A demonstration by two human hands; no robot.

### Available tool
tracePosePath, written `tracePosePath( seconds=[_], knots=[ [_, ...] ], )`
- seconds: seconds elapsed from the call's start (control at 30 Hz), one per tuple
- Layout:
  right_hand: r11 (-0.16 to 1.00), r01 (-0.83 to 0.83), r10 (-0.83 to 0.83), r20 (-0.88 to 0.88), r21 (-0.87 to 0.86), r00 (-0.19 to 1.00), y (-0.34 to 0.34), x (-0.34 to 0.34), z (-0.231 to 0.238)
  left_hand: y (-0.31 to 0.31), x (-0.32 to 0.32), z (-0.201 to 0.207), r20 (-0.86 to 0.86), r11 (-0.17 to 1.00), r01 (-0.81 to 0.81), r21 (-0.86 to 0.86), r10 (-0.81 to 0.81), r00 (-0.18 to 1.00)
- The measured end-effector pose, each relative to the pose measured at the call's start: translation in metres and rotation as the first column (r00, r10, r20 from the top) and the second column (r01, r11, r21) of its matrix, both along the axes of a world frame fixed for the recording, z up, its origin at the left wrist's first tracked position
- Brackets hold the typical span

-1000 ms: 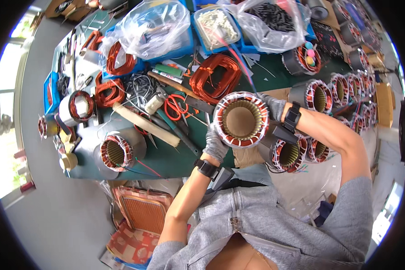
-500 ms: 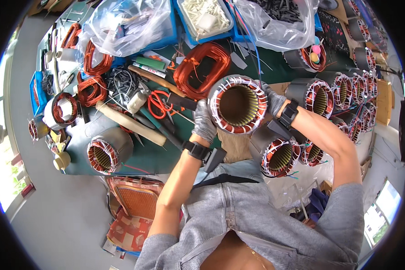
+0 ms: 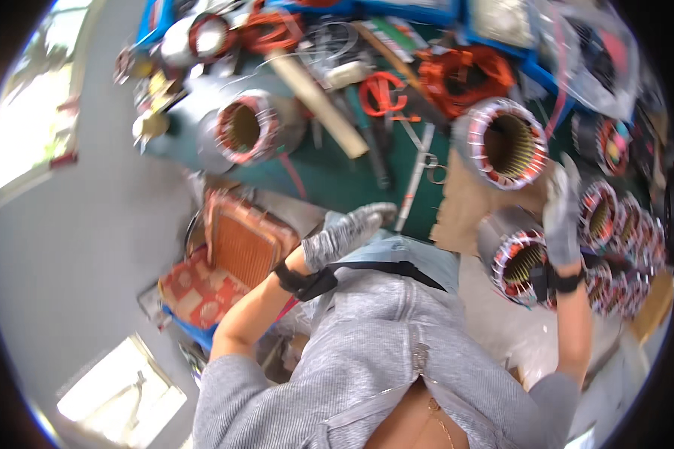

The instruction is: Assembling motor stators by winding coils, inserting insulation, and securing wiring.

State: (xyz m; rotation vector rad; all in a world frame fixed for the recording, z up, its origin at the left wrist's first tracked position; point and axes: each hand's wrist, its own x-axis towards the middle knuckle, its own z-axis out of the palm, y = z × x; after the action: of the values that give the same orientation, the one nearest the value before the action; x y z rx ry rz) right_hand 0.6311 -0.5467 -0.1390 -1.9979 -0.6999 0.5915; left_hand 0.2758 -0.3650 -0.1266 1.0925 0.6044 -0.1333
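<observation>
**Apart: the left hand (image 3: 346, 233) and the right hand (image 3: 563, 213), both grey-gloved and empty**

Ahead of the left hand, the dark green table (image 3: 328, 178) gives free room up to a narrow white strip (image 3: 415, 183); the table's near edge is close to this hand. Just left of the right hand, over brown cardboard (image 3: 455, 213), is the grey cylindrical stator with white-laced red winding (image 3: 518, 153). Its mouth faces upward, its axis leaning slightly rightward. Left fingers point right, right fingers forward.

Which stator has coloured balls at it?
The upper-right stator, beyond the right hand: pink and yellow balls show at its opening; no other stator has any.
</observation>
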Motion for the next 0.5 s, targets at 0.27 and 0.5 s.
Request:
tracePosePath(
  seconds=[0.27,0.5],
  knots=[
    [0.806,-0.588,0.565,-0.219,-0.058,0.796,0.043,-0.171,0.095,0.095,-0.287,0.031,-0.236,0.868,0.38,0.321,-0.315,0.919],
    [0.747,-0.646,0.663,-0.243,0.158,0.708,0.184,-0.343,0.044,0.323,-0.321,0.06,-0.518,0.961,0.167,0.22,-0.03,0.855]
  ],
)
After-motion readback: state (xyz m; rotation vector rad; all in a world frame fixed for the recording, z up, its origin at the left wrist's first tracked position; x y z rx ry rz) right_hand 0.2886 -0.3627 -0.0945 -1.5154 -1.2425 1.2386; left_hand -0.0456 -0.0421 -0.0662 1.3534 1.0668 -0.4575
